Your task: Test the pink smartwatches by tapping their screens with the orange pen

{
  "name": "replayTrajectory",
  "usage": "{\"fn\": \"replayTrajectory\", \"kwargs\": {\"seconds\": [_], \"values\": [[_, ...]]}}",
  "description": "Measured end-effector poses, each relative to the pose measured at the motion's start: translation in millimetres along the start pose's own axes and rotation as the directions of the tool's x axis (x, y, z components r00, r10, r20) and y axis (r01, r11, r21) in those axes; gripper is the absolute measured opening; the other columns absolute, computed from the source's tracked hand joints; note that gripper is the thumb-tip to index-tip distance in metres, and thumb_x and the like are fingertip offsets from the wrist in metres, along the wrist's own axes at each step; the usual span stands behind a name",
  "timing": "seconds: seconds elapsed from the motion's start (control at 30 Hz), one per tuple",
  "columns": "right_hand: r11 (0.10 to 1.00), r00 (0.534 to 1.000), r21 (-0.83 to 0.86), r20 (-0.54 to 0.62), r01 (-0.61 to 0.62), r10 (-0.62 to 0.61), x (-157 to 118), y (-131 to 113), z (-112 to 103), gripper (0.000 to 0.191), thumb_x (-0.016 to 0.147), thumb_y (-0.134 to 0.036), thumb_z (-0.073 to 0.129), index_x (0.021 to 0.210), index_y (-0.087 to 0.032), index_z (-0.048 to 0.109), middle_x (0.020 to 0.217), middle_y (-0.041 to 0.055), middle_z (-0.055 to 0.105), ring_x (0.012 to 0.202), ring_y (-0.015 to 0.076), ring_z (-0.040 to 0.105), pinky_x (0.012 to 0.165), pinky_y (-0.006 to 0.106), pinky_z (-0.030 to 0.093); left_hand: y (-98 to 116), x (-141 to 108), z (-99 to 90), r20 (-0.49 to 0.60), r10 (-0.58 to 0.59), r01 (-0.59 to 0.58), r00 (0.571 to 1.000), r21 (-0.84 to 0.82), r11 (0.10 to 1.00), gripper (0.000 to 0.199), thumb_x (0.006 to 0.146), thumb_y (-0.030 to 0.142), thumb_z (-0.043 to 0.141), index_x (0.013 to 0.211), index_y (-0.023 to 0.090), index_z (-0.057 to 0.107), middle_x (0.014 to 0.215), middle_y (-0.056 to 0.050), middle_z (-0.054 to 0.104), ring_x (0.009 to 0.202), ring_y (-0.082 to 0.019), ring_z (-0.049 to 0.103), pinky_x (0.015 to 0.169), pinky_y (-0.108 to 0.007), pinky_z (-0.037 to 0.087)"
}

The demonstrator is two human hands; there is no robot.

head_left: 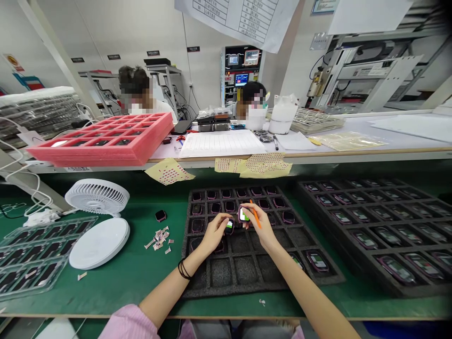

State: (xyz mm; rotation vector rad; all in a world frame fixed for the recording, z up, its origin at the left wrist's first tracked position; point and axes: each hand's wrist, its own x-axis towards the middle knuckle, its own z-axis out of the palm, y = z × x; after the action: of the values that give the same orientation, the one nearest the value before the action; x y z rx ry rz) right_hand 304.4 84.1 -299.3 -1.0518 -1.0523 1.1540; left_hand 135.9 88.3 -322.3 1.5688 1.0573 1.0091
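Observation:
My left hand has its fingers closed on the edge of a small smartwatch body whose screen is lit white and green. Close beside it, my right hand grips a second lit smartwatch body. An orange pen-like stick also sits between the right fingers. Both hands are over a black foam tray divided into square pockets. Dark-screened watch bodies fill many far pockets, and a lit one lies in a near right pocket. The wrists and forearms cover some pockets.
Another foam tray of watches stands at right. On the green mat are a lone watch, paper scraps, a white fan and clear plastic trays. A pink foam tray sits on the shelf; two people are beyond.

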Motion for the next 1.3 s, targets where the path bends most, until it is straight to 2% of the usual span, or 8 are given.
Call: {"fn": "replayTrajectory", "kwargs": {"seconds": [0.3, 0.63, 0.87, 1.1, 1.3], "values": [[0.999, 0.999, 0.009, 0.029, 0.037, -0.038, -3.4, -3.6, -0.5, 0.031, 0.078, -0.051, 0.065, 0.092, -0.023, 0.066, 0.068, 0.0000, 0.059, 0.049, 0.0140, 0.056, 0.045, 0.027, 0.043, 2.4, 0.1, 0.5, -0.028, -0.024, 0.023, 0.999, -0.035, 0.999, 0.030, 0.087, 0.042, 0.049, 0.103, 0.019, 0.060, 0.100, -0.005, 0.065, 0.081, -0.017, 0.059, 0.052, -0.021, 0.043], [0.999, 0.999, -0.007, 0.022, 0.045, -0.045, 1.6, 1.7, -0.3, 0.042, 0.063, -0.041, 0.081, 0.095, -0.021, 0.063, 0.070, -0.0021, 0.059, 0.047, 0.0111, 0.055, 0.042, 0.023, 0.042, 1.9, -0.7, -0.1, -0.013, -0.016, 0.017, 1.000, 0.004, 1.000, 0.031, 0.088, 0.040, 0.046, 0.106, 0.019, 0.059, 0.100, -0.005, 0.064, 0.082, -0.016, 0.058, 0.054, -0.021, 0.043], [0.999, 0.997, 0.000, 0.070, 0.038, -0.038, 2.3, 3.5, 0.3, 0.052, 0.059, -0.034, 0.083, 0.105, -0.023, 0.060, 0.075, -0.0005, 0.063, 0.057, 0.0151, 0.061, 0.040, 0.022, 0.041, -0.5, 0.6, 0.4, -0.008, -0.019, 0.019, 1.000, -0.009, 1.000, 0.032, 0.087, 0.042, 0.047, 0.106, 0.018, 0.058, 0.094, -0.005, 0.063, 0.075, -0.015, 0.055, 0.053, -0.021, 0.042], [0.999, 0.999, -0.009, 0.009, 0.040, -0.040, 2.6, 3.3, 0.1, 0.043, 0.062, -0.040, 0.081, 0.095, -0.021, 0.063, 0.069, -0.0022, 0.060, 0.047, 0.0102, 0.054, 0.039, 0.022, 0.040, 2.7, -0.5, 0.7, -0.008, -0.028, 0.028, 1.000, 0.002, 1.000, 0.030, 0.087, 0.038, 0.046, 0.106, 0.017, 0.057, 0.100, -0.006, 0.064, 0.083, -0.017, 0.057, 0.054, -0.021, 0.043], [1.000, 1.000, -0.003, -0.012, 0.010, -0.010, -0.8, -0.7, 0.4, 0.034, 0.071, -0.049, 0.072, 0.088, -0.020, 0.065, 0.066, -0.0022, 0.057, 0.043, 0.0096, 0.051, 0.041, 0.024, 0.040, 2.9, -0.5, 0.6, -0.007, -0.035, 0.035, 0.999, 0.003, 0.999, 0.030, 0.087, 0.038, 0.046, 0.106, 0.018, 0.058, 0.102, -0.006, 0.064, 0.083, -0.016, 0.058, 0.054, -0.020, 0.043]]}}
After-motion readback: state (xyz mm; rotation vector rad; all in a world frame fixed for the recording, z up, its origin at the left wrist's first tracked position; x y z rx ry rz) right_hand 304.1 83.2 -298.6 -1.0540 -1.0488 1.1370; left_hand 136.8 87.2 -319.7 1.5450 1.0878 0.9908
